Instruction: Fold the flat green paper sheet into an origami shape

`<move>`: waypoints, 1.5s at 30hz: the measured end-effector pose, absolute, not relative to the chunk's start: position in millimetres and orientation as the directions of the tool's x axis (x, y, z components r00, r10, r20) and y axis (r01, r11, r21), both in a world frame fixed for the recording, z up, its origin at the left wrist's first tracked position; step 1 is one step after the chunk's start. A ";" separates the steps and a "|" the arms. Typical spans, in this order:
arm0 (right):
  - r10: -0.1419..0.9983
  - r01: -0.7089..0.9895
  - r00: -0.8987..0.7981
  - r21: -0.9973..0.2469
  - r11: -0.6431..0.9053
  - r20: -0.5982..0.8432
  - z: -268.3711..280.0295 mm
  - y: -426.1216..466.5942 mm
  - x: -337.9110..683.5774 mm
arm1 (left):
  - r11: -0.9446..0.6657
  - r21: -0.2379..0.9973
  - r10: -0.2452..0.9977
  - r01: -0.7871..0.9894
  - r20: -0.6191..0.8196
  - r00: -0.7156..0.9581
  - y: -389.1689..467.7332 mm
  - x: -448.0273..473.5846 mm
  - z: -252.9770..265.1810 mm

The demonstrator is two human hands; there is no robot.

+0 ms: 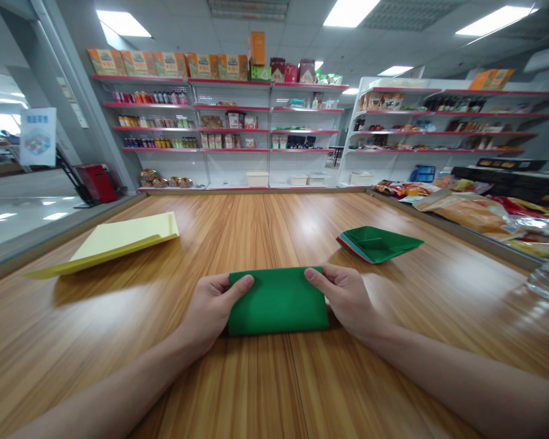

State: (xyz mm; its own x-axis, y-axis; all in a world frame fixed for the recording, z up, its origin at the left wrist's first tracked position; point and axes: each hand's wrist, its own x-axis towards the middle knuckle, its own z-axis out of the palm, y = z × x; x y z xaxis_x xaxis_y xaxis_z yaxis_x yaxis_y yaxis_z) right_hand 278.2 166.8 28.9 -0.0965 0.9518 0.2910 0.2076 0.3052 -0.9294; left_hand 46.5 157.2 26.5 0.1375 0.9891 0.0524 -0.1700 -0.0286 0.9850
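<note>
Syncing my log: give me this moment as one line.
left hand: gripping rectangular green paper; right hand: gripping same paper; left: yellow paper; right: folded, pointed green paper; below: brown wood-grain table

Paper sheets (pixel 123 236) left on table (pixel 238 231), folded papers (pixel 377 246) right, held paper (pixel 279 303) nearer, shelves (pixel 238 163) behind.

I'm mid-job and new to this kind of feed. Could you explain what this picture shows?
There's no machine here: these are a person's bare hands, seen from a head-worn camera looking forward and down. The left hand and right hand pinch a folded green paper near its upper corners, thumbs in front, above a wood-grain table. Farther off lie yellow paper sheets on the left and a stack of folded papers, green on top, on the right. Stocked shelves stand behind.
</note>
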 end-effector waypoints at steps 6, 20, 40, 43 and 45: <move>0.942 0.231 -0.090 -0.914 0.335 0.322 29.5 166.9 278.1 | -0.031 0.979 0.991 -0.200 0.057 0.124 157.8 47.4 25.6; 0.944 0.252 -0.086 -0.909 0.331 0.320 29.1 166.6 279.2 | -0.026 0.972 0.992 -0.233 0.054 0.111 156.7 47.3 25.4; 0.939 0.233 -0.083 -0.910 0.344 0.334 29.2 166.2 277.8 | -0.018 0.975 0.994 -0.221 0.042 0.104 157.8 47.6 26.3; 0.938 0.232 -0.074 -0.908 0.348 0.340 28.8 166.5 277.4 | -0.026 0.976 0.993 -0.215 0.051 0.110 158.8 48.0 26.5; 0.937 0.228 -0.070 -0.909 0.350 0.343 29.1 166.2 277.2 | -0.036 0.981 0.992 -0.193 0.059 0.116 157.9 48.0 27.6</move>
